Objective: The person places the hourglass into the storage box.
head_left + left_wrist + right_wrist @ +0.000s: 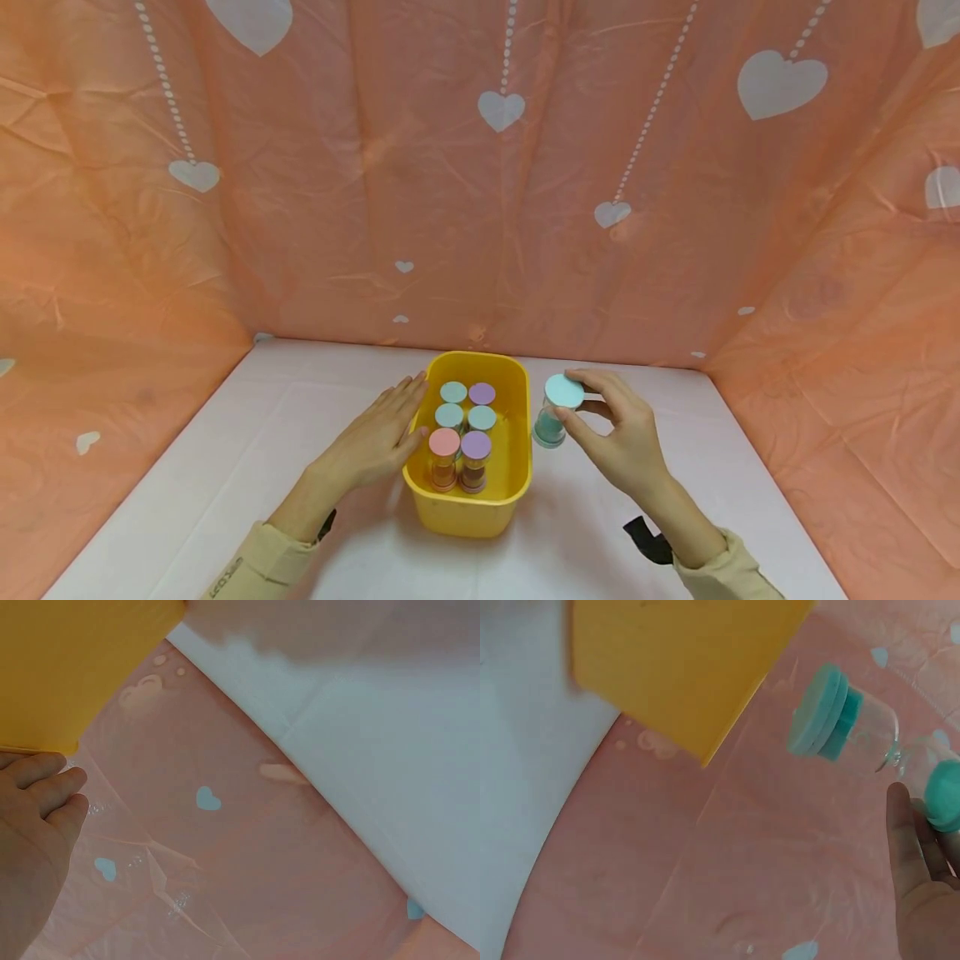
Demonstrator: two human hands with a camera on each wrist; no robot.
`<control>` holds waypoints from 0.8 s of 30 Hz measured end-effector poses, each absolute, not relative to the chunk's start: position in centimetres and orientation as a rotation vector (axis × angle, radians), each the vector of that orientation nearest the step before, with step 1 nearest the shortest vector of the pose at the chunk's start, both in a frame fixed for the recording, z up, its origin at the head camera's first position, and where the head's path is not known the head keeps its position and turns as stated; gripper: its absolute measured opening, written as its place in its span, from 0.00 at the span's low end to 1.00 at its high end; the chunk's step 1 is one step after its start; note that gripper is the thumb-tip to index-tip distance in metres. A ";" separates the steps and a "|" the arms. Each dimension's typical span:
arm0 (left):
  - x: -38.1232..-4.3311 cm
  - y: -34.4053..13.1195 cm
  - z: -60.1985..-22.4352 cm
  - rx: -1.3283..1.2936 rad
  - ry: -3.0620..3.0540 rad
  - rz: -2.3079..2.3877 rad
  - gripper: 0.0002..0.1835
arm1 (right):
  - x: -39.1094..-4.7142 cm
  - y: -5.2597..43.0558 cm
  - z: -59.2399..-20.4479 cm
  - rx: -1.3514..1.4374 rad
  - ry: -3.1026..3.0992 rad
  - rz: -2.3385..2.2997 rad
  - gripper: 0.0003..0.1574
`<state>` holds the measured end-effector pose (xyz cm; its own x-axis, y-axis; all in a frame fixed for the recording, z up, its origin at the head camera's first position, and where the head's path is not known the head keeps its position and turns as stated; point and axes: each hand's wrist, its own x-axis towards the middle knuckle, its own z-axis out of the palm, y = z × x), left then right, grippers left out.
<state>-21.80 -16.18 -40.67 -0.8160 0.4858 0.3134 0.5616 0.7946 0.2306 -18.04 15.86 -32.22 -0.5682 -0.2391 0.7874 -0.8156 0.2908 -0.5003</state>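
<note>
My right hand (624,435) pinches the top cap of a teal sand timer (551,427) between thumb and fingers. That timer stands nearly upright, just right of the yellow bin (468,518). In the right wrist view, teal sand shows in one bulb of the sand timer (870,727), and the other looks mostly clear. Straight fingers of my left hand (375,442) lie along the bin's left rim. Inside the bin, several more timers stand upright, among them a pink-capped timer (445,443) and a purple-capped timer (476,447) at the front, with teal-capped ones behind.
The bin stands on a white table (300,392). An orange-pink sheet (480,208) with white hearts hangs behind and along both sides. Inside the bin, bare floor (513,442) shows to the right of the timers. A black strap (648,542) sits at the right wrist.
</note>
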 end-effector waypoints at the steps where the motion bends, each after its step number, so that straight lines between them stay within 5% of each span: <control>1: -21.8 -16.2 -40.6 -0.815 -2.746 -0.464 0.35 | -18.1 15.5 -32.2 0.962 -1.976 1.274 0.30; 24: -21.8 -16.1 -40.6 -0.805 -2.761 -0.472 0.35 | -17.8 10.6 -33.1 1.307 -2.058 1.316 0.27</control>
